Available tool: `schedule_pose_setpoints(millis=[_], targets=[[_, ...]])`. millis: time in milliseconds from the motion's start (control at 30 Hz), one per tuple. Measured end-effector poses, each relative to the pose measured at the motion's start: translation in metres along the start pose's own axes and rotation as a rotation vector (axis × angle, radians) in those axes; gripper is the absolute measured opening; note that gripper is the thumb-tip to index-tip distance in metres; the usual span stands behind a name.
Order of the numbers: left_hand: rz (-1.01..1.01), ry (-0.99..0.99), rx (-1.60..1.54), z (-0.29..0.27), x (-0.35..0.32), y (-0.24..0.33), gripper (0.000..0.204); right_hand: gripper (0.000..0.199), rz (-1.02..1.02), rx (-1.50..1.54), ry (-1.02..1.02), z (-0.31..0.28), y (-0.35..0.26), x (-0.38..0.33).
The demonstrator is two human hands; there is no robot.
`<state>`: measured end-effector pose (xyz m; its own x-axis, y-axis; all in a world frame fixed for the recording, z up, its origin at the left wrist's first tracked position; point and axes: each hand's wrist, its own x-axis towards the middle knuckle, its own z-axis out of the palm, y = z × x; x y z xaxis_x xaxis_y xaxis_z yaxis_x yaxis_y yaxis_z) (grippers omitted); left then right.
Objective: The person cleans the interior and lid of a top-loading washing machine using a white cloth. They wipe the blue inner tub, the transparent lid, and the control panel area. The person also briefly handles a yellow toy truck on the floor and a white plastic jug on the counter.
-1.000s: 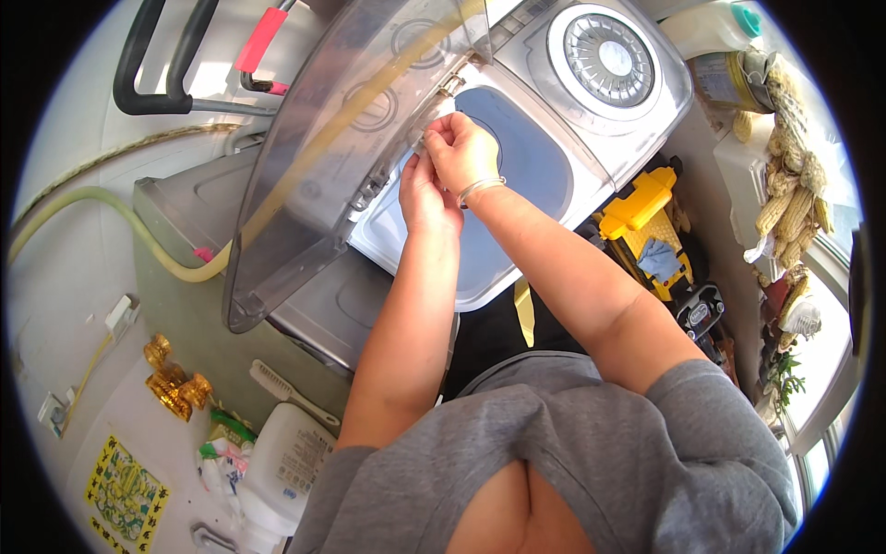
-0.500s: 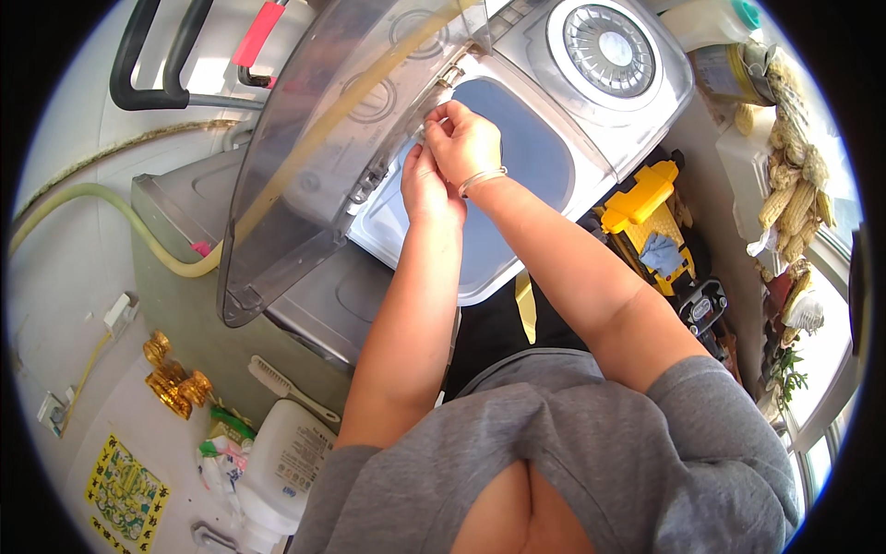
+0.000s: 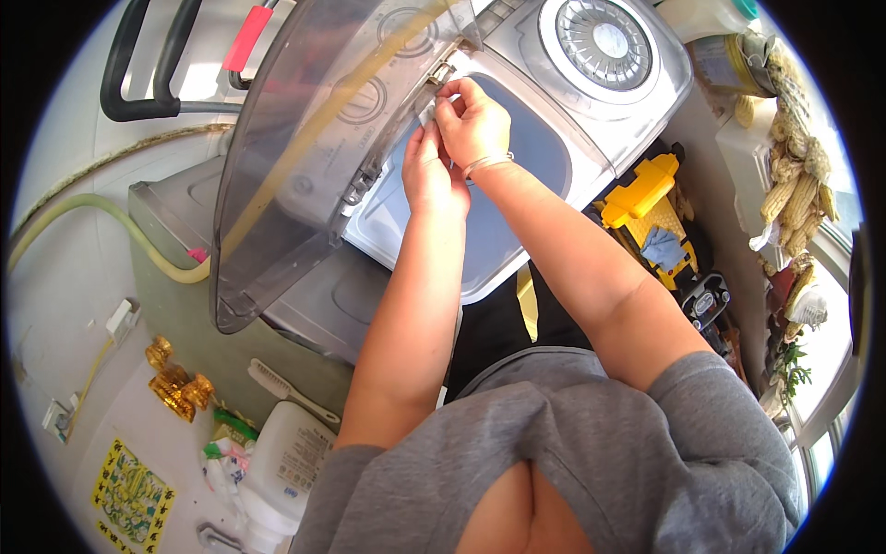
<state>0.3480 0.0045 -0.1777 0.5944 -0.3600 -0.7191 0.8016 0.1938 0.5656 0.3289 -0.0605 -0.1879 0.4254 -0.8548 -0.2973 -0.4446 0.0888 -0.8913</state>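
Note:
Both my hands meet over the far left rim of an open washing machine tub. My left hand is closed, its fingertips pinched upward beside the rim. Just above it, my right hand is also closed, fingers curled in toward the left fingertips, with a bracelet at the wrist. A small pale bit shows between the fingertips, too small to name. Next to the hands, the see-through lid stands raised on the left, with the control dials visible through it.
Right of the tub is the machine's second lid with a round ribbed cap. A pale yellow hose runs in from the left. A yellow plastic item stands at right. A brush and a white jug sit lower left.
My right hand has shifted slightly, its fingers a little more extended over the left fingertips. The view has moved a little; both hands stay at the same rim.

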Motion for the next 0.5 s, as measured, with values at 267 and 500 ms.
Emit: schedule_pose_setpoints(millis=[267,500], targets=[[-0.02,-0.011,-0.152,-0.04,-0.012,0.002,0.032,0.012,0.018,-0.091,-0.302,0.011,-0.007,-0.032],[-0.027,0.048,-0.077,-0.049,-0.008,0.004,0.03,0.013,0.13,0.123,-0.114,0.019,-0.001,-0.027]])
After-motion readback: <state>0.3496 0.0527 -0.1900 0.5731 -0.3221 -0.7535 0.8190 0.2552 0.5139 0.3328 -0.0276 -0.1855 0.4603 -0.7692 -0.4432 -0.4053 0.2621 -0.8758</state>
